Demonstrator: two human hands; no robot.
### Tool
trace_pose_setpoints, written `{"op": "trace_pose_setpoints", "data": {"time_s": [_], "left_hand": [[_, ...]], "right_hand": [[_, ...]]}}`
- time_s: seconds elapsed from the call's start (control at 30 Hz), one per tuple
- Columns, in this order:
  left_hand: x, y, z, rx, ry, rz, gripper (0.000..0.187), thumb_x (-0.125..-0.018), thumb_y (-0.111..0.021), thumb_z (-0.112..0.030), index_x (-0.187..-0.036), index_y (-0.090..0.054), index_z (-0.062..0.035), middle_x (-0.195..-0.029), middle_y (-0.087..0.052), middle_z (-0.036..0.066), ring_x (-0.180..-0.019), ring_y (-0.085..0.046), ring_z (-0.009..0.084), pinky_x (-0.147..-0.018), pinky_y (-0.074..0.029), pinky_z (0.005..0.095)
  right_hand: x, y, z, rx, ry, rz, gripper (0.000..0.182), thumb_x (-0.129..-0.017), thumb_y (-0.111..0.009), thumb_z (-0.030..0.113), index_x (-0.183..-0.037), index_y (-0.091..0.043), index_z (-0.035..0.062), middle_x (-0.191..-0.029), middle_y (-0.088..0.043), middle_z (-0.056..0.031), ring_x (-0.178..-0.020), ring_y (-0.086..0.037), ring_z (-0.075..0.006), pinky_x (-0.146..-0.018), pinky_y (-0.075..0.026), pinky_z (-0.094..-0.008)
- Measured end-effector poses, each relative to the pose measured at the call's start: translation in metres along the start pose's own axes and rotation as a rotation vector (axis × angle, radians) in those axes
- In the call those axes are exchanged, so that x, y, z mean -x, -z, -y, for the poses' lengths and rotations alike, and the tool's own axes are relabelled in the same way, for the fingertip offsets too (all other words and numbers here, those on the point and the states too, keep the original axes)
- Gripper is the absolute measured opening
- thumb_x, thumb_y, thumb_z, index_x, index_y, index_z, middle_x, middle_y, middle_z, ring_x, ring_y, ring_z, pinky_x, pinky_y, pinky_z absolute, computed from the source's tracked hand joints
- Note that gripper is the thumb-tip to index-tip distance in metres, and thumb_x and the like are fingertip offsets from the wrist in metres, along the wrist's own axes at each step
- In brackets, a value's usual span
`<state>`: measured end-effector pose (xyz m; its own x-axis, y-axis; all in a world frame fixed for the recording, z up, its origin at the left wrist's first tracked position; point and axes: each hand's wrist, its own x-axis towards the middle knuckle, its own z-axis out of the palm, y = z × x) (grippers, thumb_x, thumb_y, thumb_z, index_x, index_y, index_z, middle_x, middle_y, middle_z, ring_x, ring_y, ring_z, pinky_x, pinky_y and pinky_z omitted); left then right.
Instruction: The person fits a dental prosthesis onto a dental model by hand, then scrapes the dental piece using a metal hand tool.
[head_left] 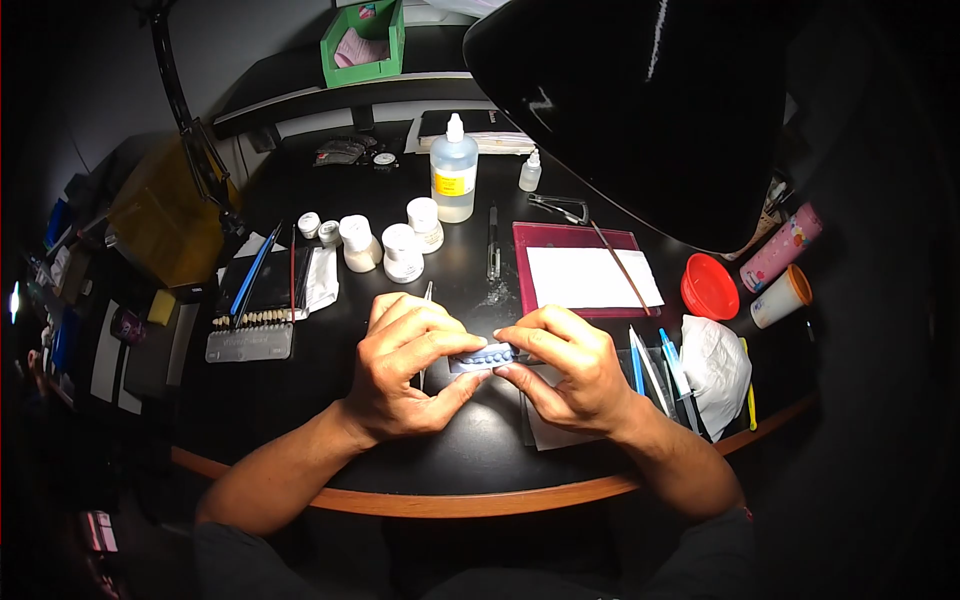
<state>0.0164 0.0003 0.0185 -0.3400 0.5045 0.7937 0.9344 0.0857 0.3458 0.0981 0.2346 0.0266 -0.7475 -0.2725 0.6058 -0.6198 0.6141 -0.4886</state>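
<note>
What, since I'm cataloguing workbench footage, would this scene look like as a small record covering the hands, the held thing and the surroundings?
Held thing: blue-grey tooth model, above the black table
Left hand: thumb and fingers on the model's left end
Right hand: thumb and fingers at its right end
Beyond the hands: white-lidded jars, large bottle with a yellow label
Right side: red bowl, crumpled white wad
Model's underside: hidden

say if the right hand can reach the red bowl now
Probably yes: nothing tall seems to stand between the right hand and the red bowl, though it must release the dental model.
</note>
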Motion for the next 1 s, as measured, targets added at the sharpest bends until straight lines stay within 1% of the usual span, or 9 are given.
{"op": "trace_pose_setpoints", "data": {"time_s": [0.17, 0.33, 0.43, 0.53, 0.57, 0.6, 0.8, 0.83, 1.0], "left_hand": [[-0.001, 0.000, 0.001, -0.008, 0.016, -0.010, 0.037, -0.074, -0.095, -0.013, -0.106, -0.080, -0.0033, -0.095, -0.078, 0.009, -0.092, -0.073, 0.0254, -0.092, -0.049, 0.0377], [0.000, 0.000, 0.001, 0.007, 0.041, -0.030, 0.030, -0.076, -0.093, -0.009, -0.104, -0.082, -0.0051, -0.093, -0.078, 0.007, -0.091, -0.074, 0.0249, -0.092, -0.050, 0.0373], [-0.001, 0.001, 0.001, -0.017, 0.032, -0.016, 0.032, -0.077, -0.093, -0.010, -0.107, -0.082, -0.0083, -0.093, -0.078, 0.005, -0.093, -0.073, 0.0241, -0.093, -0.048, 0.0394], [-0.003, 0.000, 0.001, -0.059, 0.003, -0.001, 0.032, -0.072, -0.091, -0.007, -0.102, -0.082, -0.0073, -0.089, -0.076, 0.007, -0.087, -0.072, 0.0253, -0.090, -0.048, 0.0398], [-0.003, -0.002, 0.003, -0.048, -0.003, -0.003, 0.033, -0.071, -0.091, -0.007, -0.102, -0.082, -0.0066, -0.088, -0.076, 0.007, -0.085, -0.071, 0.0255, -0.089, -0.048, 0.0402], [-0.004, -0.004, 0.001, -0.063, 0.015, 0.004, 0.032, -0.071, -0.091, -0.007, -0.102, -0.082, -0.0063, -0.087, -0.076, 0.007, -0.084, -0.071, 0.0257, -0.089, -0.048, 0.0397], [0.000, -0.006, 0.001, -0.108, 0.058, 0.143, 0.031, -0.072, -0.089, -0.008, -0.101, -0.080, -0.0064, -0.089, -0.077, 0.007, -0.087, -0.074, 0.0246, -0.095, -0.045, 0.0415], [-0.001, -0.005, 0.001, -0.110, 0.061, 0.157, 0.029, -0.071, -0.088, -0.006, -0.099, -0.079, -0.0047, -0.090, -0.078, 0.010, -0.088, -0.074, 0.0279, -0.095, -0.046, 0.0424], [-0.002, -0.003, 0.004, -0.150, 0.012, 0.173, 0.032, -0.068, -0.083, -0.002, -0.099, -0.078, -0.0056, -0.096, -0.079, 0.011, -0.096, -0.074, 0.0304, -0.098, -0.049, 0.0437]], "right_hand": [[-0.002, 0.003, -0.001, 0.004, 0.011, -0.037, 0.030, -0.088, -0.087, 0.008, -0.113, -0.076, -0.0036, -0.100, -0.073, -0.0156, -0.083, -0.073, -0.0281, -0.072, -0.060, -0.0378], [-0.005, 0.005, 0.006, 0.017, -0.014, -0.041, 0.029, -0.088, -0.087, 0.010, -0.111, -0.077, -0.0045, -0.097, -0.074, -0.0165, -0.084, -0.073, -0.0286, -0.073, -0.060, -0.0372], [-0.005, 0.004, 0.003, 0.028, 0.004, -0.047, 0.028, -0.089, -0.086, 0.009, -0.112, -0.077, -0.0041, -0.098, -0.074, -0.0163, -0.085, -0.073, -0.0291, -0.074, -0.060, -0.0380], [0.000, 0.004, -0.002, 0.023, 0.010, -0.039, 0.031, -0.093, -0.082, 0.016, -0.117, -0.074, -0.0022, -0.102, -0.070, -0.0152, -0.087, -0.071, -0.0323, -0.075, -0.059, -0.0413], [0.000, 0.005, -0.002, 0.020, 0.016, -0.037, 0.031, -0.091, -0.085, 0.010, -0.118, -0.076, -0.0021, -0.101, -0.072, -0.0155, -0.087, -0.073, -0.0297, -0.074, -0.061, -0.0382], [0.001, 0.004, -0.001, 0.013, 0.004, -0.036, 0.030, -0.091, -0.084, 0.011, -0.117, -0.075, -0.0021, -0.100, -0.071, -0.0156, -0.088, -0.071, -0.0317, -0.075, -0.060, -0.0402], [0.008, -0.003, -0.010, 0.083, 0.014, 0.013, 0.027, -0.091, -0.084, 0.019, -0.106, -0.072, 0.0009, -0.096, -0.064, -0.0141, -0.087, -0.067, -0.0348, -0.075, -0.057, -0.0453], [0.008, -0.004, -0.010, 0.083, 0.036, 0.001, 0.026, -0.091, -0.083, 0.019, -0.104, -0.071, 0.0013, -0.096, -0.063, -0.0144, -0.087, -0.067, -0.0349, -0.075, -0.057, -0.0457], [0.011, -0.014, -0.014, 0.088, 0.088, -0.025, 0.026, -0.090, -0.083, 0.021, -0.097, -0.067, 0.0023, -0.095, -0.061, -0.0143, -0.089, -0.065, -0.0357, -0.075, -0.056, -0.0473]]}}
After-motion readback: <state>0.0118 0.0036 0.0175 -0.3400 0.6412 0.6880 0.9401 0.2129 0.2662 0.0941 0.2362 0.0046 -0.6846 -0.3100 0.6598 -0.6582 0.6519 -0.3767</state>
